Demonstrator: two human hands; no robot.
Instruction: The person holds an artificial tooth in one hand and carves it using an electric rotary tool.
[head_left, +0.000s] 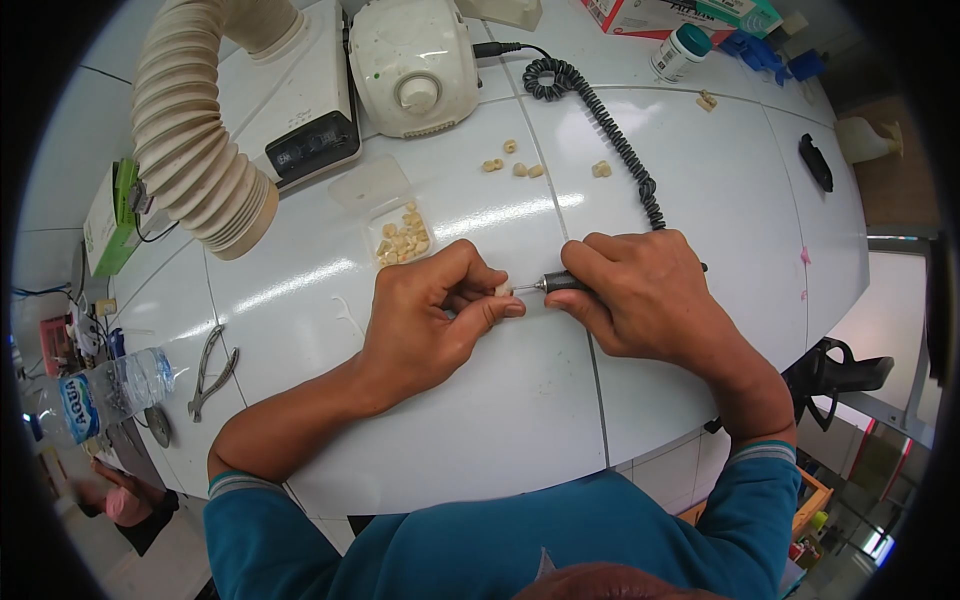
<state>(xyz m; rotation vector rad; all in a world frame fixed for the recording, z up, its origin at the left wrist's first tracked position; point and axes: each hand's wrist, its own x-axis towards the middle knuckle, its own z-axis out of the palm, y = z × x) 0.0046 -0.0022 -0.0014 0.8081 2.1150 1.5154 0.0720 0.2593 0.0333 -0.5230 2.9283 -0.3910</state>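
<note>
My left hand [425, 315] pinches a small cream dental crown [503, 289] between thumb and fingertips. My right hand [645, 295] is closed round a black rotary handpiece [566, 281]. Its thin metal bur [528, 287] points left and meets the crown, or nearly so; whether they touch I cannot tell. A coiled black cord [610, 128] runs from near my right hand to the cream control box [410, 70] with a round knob. Just beyond my left hand, several cream crowns [405, 238] fill a clear plastic box with its lid [370, 186] open.
Several loose crowns [520, 170] lie past my hands. A ribbed suction hose [195, 140] hangs at the upper left. Metal pliers [207, 380] and a water bottle [110, 390] lie left. A teal-capped jar [681, 54] stands far right. Another person [125, 500] is at lower left.
</note>
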